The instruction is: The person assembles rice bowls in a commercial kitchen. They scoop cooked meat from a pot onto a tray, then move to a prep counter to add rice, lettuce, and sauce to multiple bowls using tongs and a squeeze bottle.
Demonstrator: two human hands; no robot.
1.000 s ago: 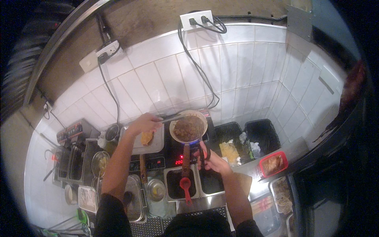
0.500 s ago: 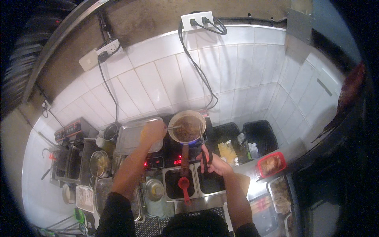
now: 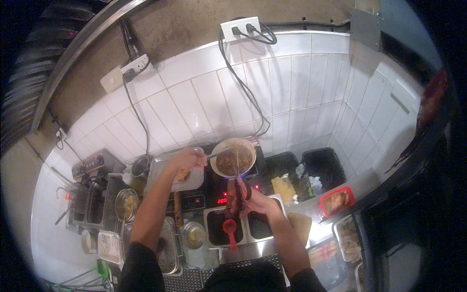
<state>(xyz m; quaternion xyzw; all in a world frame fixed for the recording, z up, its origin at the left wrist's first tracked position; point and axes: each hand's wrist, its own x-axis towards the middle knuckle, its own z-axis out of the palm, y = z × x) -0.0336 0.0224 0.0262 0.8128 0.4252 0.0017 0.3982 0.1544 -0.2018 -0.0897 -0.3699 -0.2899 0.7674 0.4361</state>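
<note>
A light-rimmed pan (image 3: 217, 170) with brown food in sauce (image 3: 228, 164) stands on a black induction cooktop (image 3: 209, 192). My left hand (image 3: 190, 159) is closed round a slim metal utensil (image 3: 213, 156) that reaches into the pan from the left; its kind is unclear. My right hand (image 3: 258, 203) is closed on the dark handles of scissors (image 3: 247, 189), in front of the pan. Their blades point up over the food. The pan's handle runs toward me, partly behind the right hand. Under my left wrist, a browned piece of food (image 3: 183, 175) lies on a metal tray (image 3: 158, 170).
A red measuring scoop (image 3: 229, 227) lies across the metal wells (image 3: 214, 238) near me. Black bins (image 3: 335, 165) with yellow food and wrappings stand to the right, beside a red-rimmed container (image 3: 336, 201). Fryers (image 3: 92, 207) and a strainer (image 3: 127, 202) are at the left.
The scissors and my right hand have shifted left, the blades now further over the pan's middle. My left hand has risen slightly, and the browned piece on the tray has come into sight.
</note>
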